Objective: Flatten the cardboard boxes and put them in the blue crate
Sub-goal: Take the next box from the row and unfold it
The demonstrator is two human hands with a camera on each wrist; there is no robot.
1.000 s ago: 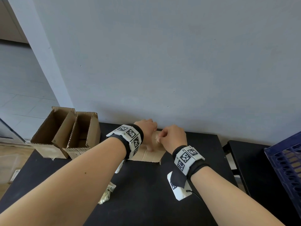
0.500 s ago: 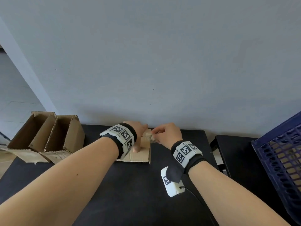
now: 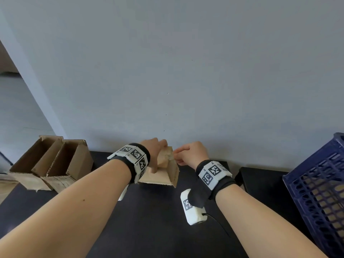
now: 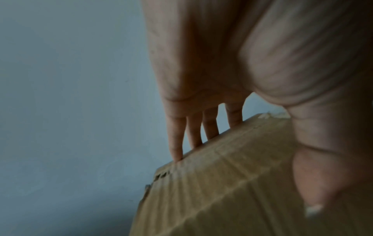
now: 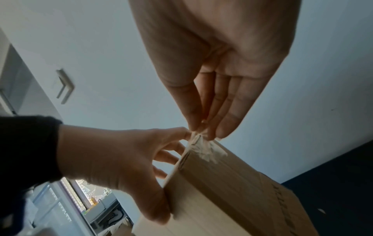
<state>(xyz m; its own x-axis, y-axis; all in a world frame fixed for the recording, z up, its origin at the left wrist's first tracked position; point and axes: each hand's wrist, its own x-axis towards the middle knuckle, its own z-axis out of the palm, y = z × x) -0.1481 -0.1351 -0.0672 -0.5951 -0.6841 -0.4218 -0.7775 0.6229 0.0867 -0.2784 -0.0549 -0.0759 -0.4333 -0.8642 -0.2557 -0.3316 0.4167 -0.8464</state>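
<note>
A small closed cardboard box (image 3: 163, 174) stands tilted on the black table (image 3: 149, 220) near the wall. My left hand (image 3: 158, 155) grips it from the left, fingers (image 4: 193, 132) over its far edge and thumb on the near face. My right hand (image 3: 188, 153) pinches a crumpled strip of clear tape (image 5: 203, 146) at the box's (image 5: 232, 191) top corner between thumb and fingertips (image 5: 222, 127). Two open cardboard boxes (image 3: 50, 164) stand side by side at the table's left edge. The blue crate (image 3: 320, 192) is at the far right, with cardboard showing inside.
The grey wall runs right behind the table. A second black surface (image 3: 264, 183) lies between the table and the crate, with a gap between them. White camera units hang under both wrists, a cable trailing from the right one (image 3: 193, 211).
The box has been tipped up off the table onto its edge. My right hand has drawn slightly right with the tape pinched. The view has panned right, showing more of the crate.
</note>
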